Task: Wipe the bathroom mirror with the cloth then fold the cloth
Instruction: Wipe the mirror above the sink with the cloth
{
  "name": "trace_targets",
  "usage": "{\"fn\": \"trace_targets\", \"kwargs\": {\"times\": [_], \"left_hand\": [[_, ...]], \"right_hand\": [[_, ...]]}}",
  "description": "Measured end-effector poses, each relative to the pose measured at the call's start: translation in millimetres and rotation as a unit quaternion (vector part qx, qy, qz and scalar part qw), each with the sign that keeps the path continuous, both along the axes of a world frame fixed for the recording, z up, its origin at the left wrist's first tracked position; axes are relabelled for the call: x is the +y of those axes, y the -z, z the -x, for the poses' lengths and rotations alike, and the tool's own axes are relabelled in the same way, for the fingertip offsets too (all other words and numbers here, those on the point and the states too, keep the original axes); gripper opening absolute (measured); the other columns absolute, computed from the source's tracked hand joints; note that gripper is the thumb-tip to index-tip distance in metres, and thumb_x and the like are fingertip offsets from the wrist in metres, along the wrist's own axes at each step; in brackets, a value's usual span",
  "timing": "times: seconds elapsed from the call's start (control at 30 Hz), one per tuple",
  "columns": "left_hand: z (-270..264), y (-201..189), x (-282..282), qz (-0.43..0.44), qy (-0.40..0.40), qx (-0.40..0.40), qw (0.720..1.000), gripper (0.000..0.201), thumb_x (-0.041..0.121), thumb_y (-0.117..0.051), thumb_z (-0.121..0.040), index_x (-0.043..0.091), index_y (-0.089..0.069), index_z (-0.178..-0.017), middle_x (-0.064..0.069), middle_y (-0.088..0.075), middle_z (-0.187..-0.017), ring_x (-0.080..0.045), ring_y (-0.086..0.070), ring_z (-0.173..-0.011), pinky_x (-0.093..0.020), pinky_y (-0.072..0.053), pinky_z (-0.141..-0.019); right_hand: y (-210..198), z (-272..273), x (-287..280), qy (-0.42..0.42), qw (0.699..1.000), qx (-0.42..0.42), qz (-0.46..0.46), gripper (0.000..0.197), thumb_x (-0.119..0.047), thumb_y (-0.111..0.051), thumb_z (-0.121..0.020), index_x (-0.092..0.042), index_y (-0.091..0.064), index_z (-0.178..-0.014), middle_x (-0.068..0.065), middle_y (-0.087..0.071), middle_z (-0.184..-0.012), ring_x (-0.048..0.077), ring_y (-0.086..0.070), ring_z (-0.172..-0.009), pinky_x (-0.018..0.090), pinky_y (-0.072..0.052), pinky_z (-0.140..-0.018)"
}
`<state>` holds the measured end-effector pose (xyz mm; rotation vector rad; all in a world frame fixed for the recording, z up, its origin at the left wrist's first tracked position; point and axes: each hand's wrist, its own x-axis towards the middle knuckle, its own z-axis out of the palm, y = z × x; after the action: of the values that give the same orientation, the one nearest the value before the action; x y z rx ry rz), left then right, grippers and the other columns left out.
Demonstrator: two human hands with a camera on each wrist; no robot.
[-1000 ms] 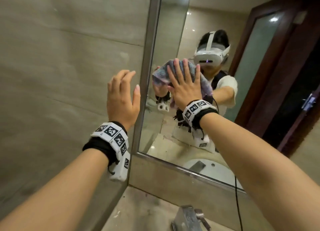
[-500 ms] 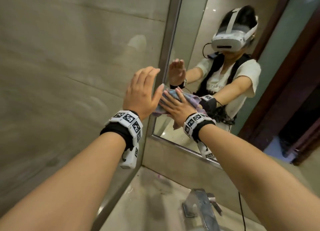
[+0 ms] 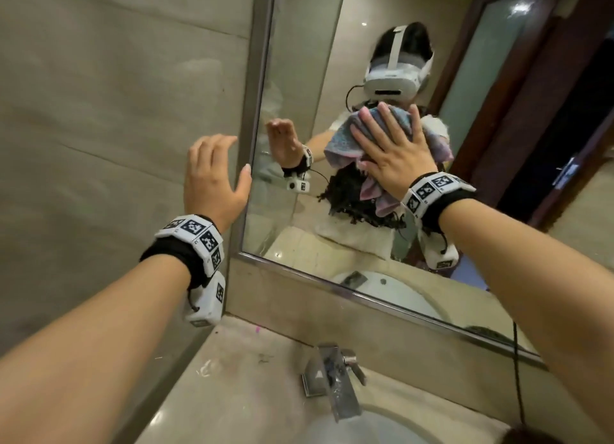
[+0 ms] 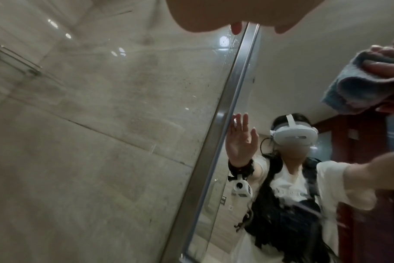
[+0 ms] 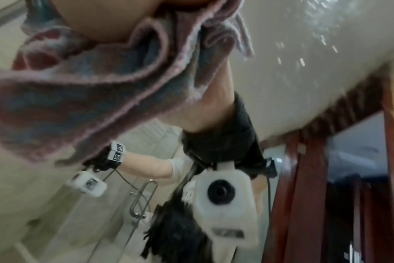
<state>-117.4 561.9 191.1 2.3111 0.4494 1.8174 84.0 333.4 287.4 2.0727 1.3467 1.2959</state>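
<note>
A blue and pink cloth (image 3: 344,137) is bunched flat against the bathroom mirror (image 3: 299,61). My right hand (image 3: 390,151) presses it to the glass with straight, spread fingers. The cloth (image 5: 90,80) hangs in folds under my palm in the right wrist view, and shows at the right edge as cloth (image 4: 360,85) in the left wrist view. My left hand (image 3: 212,174) is held up open beside the mirror's metal frame (image 3: 255,121), fingers straight, holding nothing. I cannot tell whether it touches the wall.
A tiled wall (image 3: 116,111) fills the left. Below the mirror lie a stone counter (image 3: 239,370), a chrome tap (image 3: 332,374) and a white basin (image 3: 365,427). The mirror reflects a person in a headset and a dark wooden door.
My right hand has slid the cloth up and to the right across the glass, away from the mirror's lower left corner. My left hand stays raised by the frame.
</note>
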Motion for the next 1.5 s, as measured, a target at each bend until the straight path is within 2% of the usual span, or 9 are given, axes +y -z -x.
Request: {"fn": "trace_targets", "kwargs": {"times": [0.33,0.43,0.57,0.7,0.8,1.07,1.23,1.33,1.5], "left_hand": [[-4.4,56.2,-27.2,0.049,0.016,0.034,0.998,0.038,0.023,-0.052,-0.084,0.001,-0.056,-0.115,-0.017,-0.059,-0.113,-0.036,-0.048,-0.11,-0.038,-0.036,-0.101],[-0.4,65.7,-29.9,0.054,0.013,0.04,0.998,0.038,0.023,-0.052,-0.085,0.001,-0.056,-0.116,-0.017,-0.058,-0.114,-0.036,-0.048,-0.11,-0.037,-0.035,-0.101],[8.9,73.5,-25.1,0.057,0.001,0.038,0.998,0.037,0.022,-0.052,-0.085,0.002,-0.057,-0.116,-0.016,-0.058,-0.115,-0.035,-0.048,-0.111,-0.036,-0.034,-0.102],[22.4,77.8,-12.5,0.031,-0.04,0.038,0.998,0.034,0.021,-0.054,-0.085,0.005,-0.057,-0.116,-0.015,-0.058,-0.115,-0.032,-0.047,-0.112,-0.039,-0.036,-0.102],[31.2,82.8,0.1,-0.004,-0.046,0.053,0.998,0.034,0.021,-0.052,-0.088,0.005,-0.057,-0.117,-0.015,-0.058,-0.117,-0.032,-0.046,-0.114,-0.037,-0.034,-0.104],[30.8,98.2,12.5,-0.054,-0.072,0.099,0.991,0.035,0.026,-0.048,-0.091,0.007,-0.055,-0.121,-0.012,-0.058,-0.122,-0.024,-0.041,-0.121,-0.036,-0.035,-0.101],[23.9,107.6,16.9,-0.096,-0.121,0.107,0.982,0.032,0.023,-0.048,-0.091,0.007,-0.057,-0.117,-0.013,-0.061,-0.118,-0.023,-0.038,-0.117,-0.037,-0.027,-0.105],[21.1,109.5,16.8,-0.108,-0.134,0.101,0.98,0.032,0.021,-0.048,-0.09,0.006,-0.058,-0.116,-0.013,-0.062,-0.117,-0.023,-0.037,-0.116,-0.036,-0.025,-0.106],[21.9,111.5,17.6,-0.125,-0.133,0.098,0.978,0.031,0.02,-0.049,-0.09,0.005,-0.058,-0.116,-0.014,-0.063,-0.115,-0.022,-0.037,-0.116,-0.036,-0.026,-0.106]], "right_hand": [[66.2,-2.7,-7.3,-0.006,0.999,0.037,-0.034,0.06,-0.046,-0.021,-0.095,-0.027,-0.01,-0.15,0.004,-0.008,-0.158,0.034,-0.006,-0.144,0.061,0.003,-0.109],[85.9,-3.0,-1.4,-0.026,0.998,0.039,-0.033,0.059,-0.045,-0.025,-0.095,-0.026,-0.015,-0.15,0.005,-0.014,-0.157,0.034,-0.011,-0.144,0.061,-0.001,-0.109],[115.5,-3.0,11.9,-0.068,0.997,0.019,-0.01,0.06,-0.045,-0.032,-0.093,-0.022,-0.025,-0.147,0.007,-0.026,-0.154,0.034,-0.015,-0.141,0.056,0.008,-0.11],[140.5,-0.5,30.1,-0.099,0.994,0.007,0.036,0.061,-0.046,-0.034,-0.092,-0.019,-0.03,-0.146,0.008,-0.031,-0.152,0.034,-0.022,-0.14,0.053,0.01,-0.109],[156.6,4.8,52.1,-0.108,0.993,0.006,0.049,0.056,-0.039,-0.032,-0.093,-0.018,-0.033,-0.145,0.007,-0.033,-0.151,0.031,-0.018,-0.138,0.052,0.013,-0.11],[195.0,21.5,120.4,-0.141,0.987,0.041,0.068,0.055,-0.035,-0.032,-0.094,-0.02,-0.027,-0.146,0.006,-0.032,-0.152,0.03,-0.029,-0.139,0.049,0.015,-0.112],[213.3,35.9,154.9,-0.128,0.988,-0.003,0.085,0.053,-0.032,-0.031,-0.091,-0.015,-0.038,-0.14,0.006,-0.044,-0.144,0.031,-0.001,-0.144,0.048,0.02,-0.113],[222.8,39.9,158.1,-0.125,0.987,0.019,0.094,0.053,-0.03,-0.034,-0.089,-0.012,-0.042,-0.139,0.005,-0.044,-0.144,0.027,-0.023,-0.135,0.047,0.018,-0.114],[246.8,35.9,151.4,-0.149,0.971,0.071,0.173,0.054,-0.026,-0.032,-0.087,-0.009,-0.045,-0.137,0.008,-0.044,-0.144,0.027,-0.041,-0.133,0.044,0.017,-0.115]]}}
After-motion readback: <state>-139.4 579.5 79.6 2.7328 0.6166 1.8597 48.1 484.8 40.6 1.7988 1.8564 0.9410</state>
